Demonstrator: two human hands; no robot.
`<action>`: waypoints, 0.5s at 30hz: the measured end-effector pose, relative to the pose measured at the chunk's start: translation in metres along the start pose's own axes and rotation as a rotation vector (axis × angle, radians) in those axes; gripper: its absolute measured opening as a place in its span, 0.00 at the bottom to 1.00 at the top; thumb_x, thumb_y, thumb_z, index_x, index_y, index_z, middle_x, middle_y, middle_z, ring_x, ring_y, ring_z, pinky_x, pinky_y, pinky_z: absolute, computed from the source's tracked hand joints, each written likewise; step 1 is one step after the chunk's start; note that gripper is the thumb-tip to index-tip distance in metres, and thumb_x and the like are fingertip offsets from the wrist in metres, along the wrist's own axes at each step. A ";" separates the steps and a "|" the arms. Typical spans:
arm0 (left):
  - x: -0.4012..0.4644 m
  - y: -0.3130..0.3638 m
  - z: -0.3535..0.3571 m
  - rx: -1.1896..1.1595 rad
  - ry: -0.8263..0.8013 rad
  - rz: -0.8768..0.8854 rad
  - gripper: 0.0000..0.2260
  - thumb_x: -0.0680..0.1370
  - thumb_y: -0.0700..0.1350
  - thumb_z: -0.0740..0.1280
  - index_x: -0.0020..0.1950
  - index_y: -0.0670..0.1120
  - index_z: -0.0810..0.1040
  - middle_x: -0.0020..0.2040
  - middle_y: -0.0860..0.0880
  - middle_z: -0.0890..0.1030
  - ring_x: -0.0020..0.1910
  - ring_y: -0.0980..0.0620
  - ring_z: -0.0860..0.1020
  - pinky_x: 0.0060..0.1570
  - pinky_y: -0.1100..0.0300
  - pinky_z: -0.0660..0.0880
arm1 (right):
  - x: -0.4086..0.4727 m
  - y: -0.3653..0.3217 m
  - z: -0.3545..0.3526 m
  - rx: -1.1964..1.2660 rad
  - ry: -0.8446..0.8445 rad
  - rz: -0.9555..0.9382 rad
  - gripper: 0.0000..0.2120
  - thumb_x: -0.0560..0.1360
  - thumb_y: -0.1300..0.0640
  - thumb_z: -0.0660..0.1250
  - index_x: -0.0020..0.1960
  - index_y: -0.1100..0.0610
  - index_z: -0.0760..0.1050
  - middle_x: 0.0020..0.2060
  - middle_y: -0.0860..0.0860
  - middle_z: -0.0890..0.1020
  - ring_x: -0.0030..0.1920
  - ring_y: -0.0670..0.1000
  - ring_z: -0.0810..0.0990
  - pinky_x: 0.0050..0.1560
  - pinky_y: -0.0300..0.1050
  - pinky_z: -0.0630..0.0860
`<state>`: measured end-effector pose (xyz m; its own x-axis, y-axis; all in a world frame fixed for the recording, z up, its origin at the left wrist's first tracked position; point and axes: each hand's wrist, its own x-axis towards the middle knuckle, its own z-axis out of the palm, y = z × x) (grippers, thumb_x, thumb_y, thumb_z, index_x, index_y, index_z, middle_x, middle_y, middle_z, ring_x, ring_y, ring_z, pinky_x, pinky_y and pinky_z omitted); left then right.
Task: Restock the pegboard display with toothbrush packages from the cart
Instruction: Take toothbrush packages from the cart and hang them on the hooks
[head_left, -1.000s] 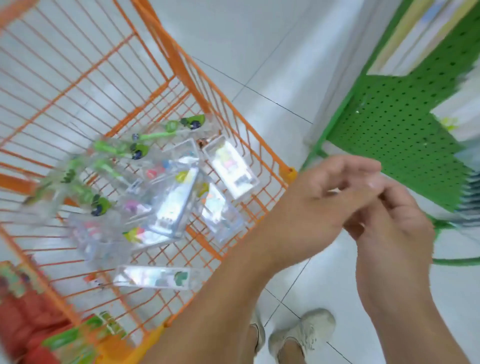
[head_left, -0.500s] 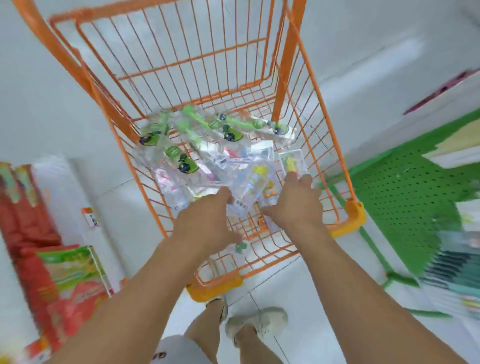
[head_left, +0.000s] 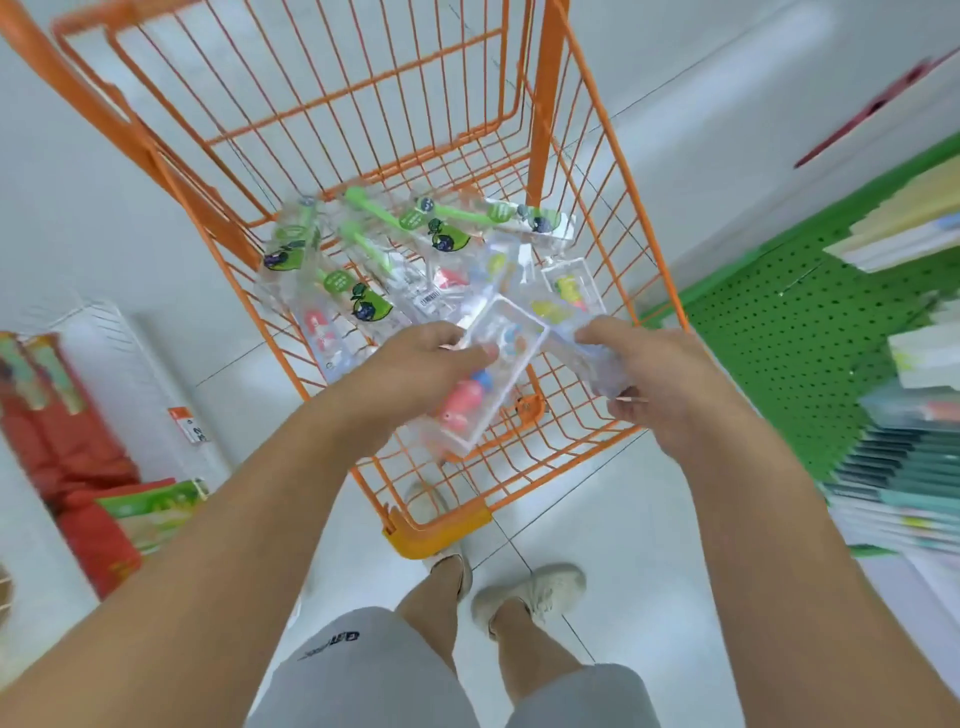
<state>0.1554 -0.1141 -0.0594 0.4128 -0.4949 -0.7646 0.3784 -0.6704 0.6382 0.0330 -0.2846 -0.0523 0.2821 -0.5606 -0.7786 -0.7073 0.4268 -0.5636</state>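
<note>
The person is standing at the near end of the orange cart, looking down into it with both arms reaching over its near rim. The left hand is gripping a clear pack with a pink toothbrush inside, thumb pressing on top and the other fingers curling beneath its left edge, so the pack is hanging above the cart's near floor, tilting down toward the person. The right hand is holding a second clear pack just right of the first, its fingers curling round it from the right; the two packs are touching or overlapping at their upper corners, though blur is hiding exactly how. Farther in, the pile of remaining toothbrush packs is lying across the middle of the cart's floor, several showing green brushes and dark round stickers, overlapping one another loosely. The green pegboard is standing to the right of the cart, near its right wall, with stacked boxes sitting on a shelf beyond it. Left of the cart, red and green bags are leaning against a white rack. Below the cart's near corner, the person's pale shoes are resting on the tiled floor.
</note>
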 end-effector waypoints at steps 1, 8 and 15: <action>-0.002 0.003 0.004 -0.200 -0.008 -0.064 0.10 0.79 0.53 0.69 0.50 0.47 0.79 0.37 0.50 0.81 0.34 0.51 0.77 0.40 0.58 0.74 | -0.008 -0.001 -0.010 0.123 -0.047 -0.003 0.16 0.68 0.53 0.77 0.51 0.61 0.82 0.39 0.55 0.80 0.36 0.53 0.76 0.33 0.42 0.73; -0.005 0.023 0.036 -0.778 -0.297 -0.163 0.21 0.77 0.38 0.66 0.69 0.39 0.70 0.61 0.34 0.78 0.57 0.34 0.80 0.45 0.38 0.82 | -0.030 0.035 -0.039 0.367 -0.387 -0.199 0.25 0.62 0.67 0.73 0.59 0.65 0.78 0.52 0.65 0.80 0.50 0.58 0.81 0.50 0.53 0.83; -0.007 0.036 0.053 -0.115 -0.352 0.106 0.28 0.76 0.35 0.71 0.65 0.65 0.75 0.57 0.56 0.84 0.49 0.49 0.84 0.44 0.47 0.82 | -0.034 0.052 -0.046 0.360 -0.138 -0.366 0.36 0.56 0.59 0.84 0.62 0.62 0.77 0.48 0.55 0.86 0.42 0.51 0.85 0.38 0.42 0.80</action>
<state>0.1227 -0.1640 -0.0362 0.1525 -0.7314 -0.6647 0.4476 -0.5485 0.7063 -0.0434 -0.2763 -0.0426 0.5688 -0.6304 -0.5283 -0.2859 0.4507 -0.8457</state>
